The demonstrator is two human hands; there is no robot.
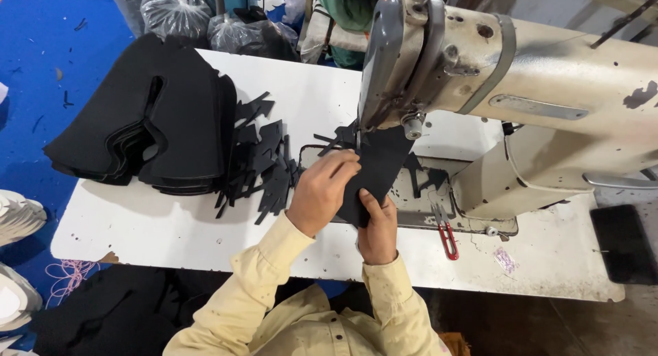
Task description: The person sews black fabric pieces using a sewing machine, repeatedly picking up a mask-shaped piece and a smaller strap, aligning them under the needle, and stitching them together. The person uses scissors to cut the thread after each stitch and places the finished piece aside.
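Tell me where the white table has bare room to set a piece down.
Bare white table runs along the near edge, below the stacked black pieces, and right of the red snips. Another patch lies behind the small cutouts. It is crowded under the sewing machine, where left hand and right hand hold the black piece.

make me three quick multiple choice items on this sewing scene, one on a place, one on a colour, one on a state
1. Where is the stack of black pieces?
A left of the sewing machine
B on the floor
C on the machine arm

2. What colour are the thread snips' handles?
A green
B red
C white

3. What are the left hand and right hand doing?
A resting empty
B holding the black piece at the needle
C lifting a bag

Answers: 1 A, stack lies on the table's left; 2 B, red loops show; 3 B, both grip it.
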